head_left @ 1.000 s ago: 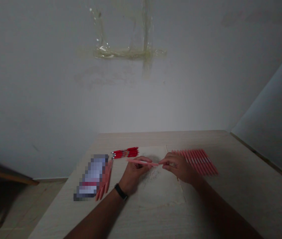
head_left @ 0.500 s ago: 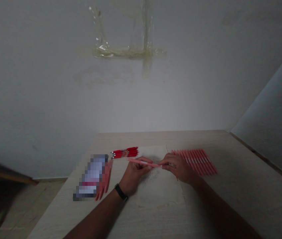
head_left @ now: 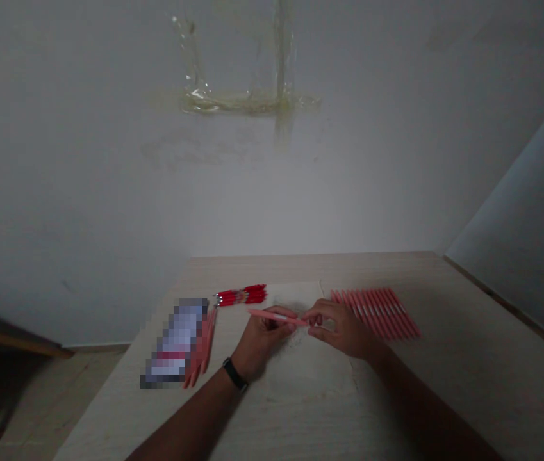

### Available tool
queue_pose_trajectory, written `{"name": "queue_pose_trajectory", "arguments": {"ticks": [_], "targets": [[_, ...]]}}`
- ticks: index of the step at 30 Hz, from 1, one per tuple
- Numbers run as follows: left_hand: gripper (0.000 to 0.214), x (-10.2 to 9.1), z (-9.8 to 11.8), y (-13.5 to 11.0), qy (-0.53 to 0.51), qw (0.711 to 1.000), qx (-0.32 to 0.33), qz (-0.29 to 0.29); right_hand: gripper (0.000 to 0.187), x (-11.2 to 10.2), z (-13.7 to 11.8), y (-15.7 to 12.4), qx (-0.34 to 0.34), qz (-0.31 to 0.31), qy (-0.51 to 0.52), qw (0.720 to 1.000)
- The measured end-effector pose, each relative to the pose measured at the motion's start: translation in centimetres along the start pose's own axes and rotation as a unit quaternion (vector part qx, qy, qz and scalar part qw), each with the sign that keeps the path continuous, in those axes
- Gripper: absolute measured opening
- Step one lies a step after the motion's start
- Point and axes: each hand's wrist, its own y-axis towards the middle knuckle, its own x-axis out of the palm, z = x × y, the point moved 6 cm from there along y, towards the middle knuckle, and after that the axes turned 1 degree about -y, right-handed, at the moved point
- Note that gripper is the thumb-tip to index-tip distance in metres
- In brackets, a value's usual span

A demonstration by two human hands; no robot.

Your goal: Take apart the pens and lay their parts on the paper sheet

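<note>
A pink pen (head_left: 268,314) lies almost level above the table, its left end a little higher. My left hand (head_left: 258,342), with a dark band on the wrist, is closed around its middle. At the pen's right end, the thumb and index finger of my right hand (head_left: 346,330) pinch the tip; the fingers partly cover it. Just beyond my right hand is a neat row of pink pens (head_left: 387,310), side by side. Several red pens (head_left: 241,296) with silvery tips lie behind my left hand.
On the left of the wooden table (head_left: 300,429) more pink pens (head_left: 204,346) lie loosely beside a pixelated, screen-like rectangle (head_left: 173,339). A pale sheet (head_left: 310,378) with dark smudges lies under my hands. Behind the table rises a wall (head_left: 348,192) with peeling tape (head_left: 238,104).
My right-hand fingers have shifted slightly left and down along the pen's right end, spreading a little. The pen has dipped slightly; my left hand keeps its hold.
</note>
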Motion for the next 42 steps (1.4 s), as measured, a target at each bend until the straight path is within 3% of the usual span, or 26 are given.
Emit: {"name": "queue_pose_trajectory", "arguments": {"ticks": [3,7,10,14,17,19,21,26,32,42], "targets": [[0.029,0.1,0.4,-0.1,0.024,1.000,0.000,0.004,0.016,-0.2,-0.1,0.1,0.009,0.010,-0.011,1.000],[0.024,-1.5,0.7,0.2,-0.021,0.995,0.019,0.090,0.015,-2.3,1.1,-0.1,0.054,0.063,-0.033,0.996],[0.022,-2.1,0.7,0.5,-0.024,0.995,0.028,0.098,0.016,-3.7,2.4,-0.5,0.099,0.113,-0.002,0.989],[0.024,-1.2,0.5,0.3,0.029,0.998,0.016,0.056,0.024,-3.2,2.5,-0.6,0.095,0.163,0.141,0.972],[0.023,0.2,0.8,-0.2,0.122,0.992,0.023,-0.010,0.027,-1.4,1.8,-0.1,0.072,0.121,0.174,0.975],[0.019,0.7,1.1,-0.5,0.224,0.973,0.046,-0.039,0.028,-1.1,1.7,0.0,0.066,0.103,0.145,0.982],[0.021,1.0,1.3,-0.7,0.323,0.941,0.078,-0.063,0.028,-1.8,2.2,0.0,0.072,0.122,0.106,0.984],[0.057,0.7,0.0,-0.8,0.467,0.871,0.103,-0.110,0.028,-4.2,4.1,-0.8,0.117,0.178,0.014,0.977],[0.064,0.4,-1.4,-0.8,0.520,0.840,0.090,-0.126,0.027,-3.7,4.3,-0.8,0.135,0.171,-0.026,0.976],[0.064,0.3,-1.7,-0.8,0.530,0.834,0.081,-0.131,0.020,-2.9,5.2,-0.4,0.117,0.166,-0.047,0.978]]}}
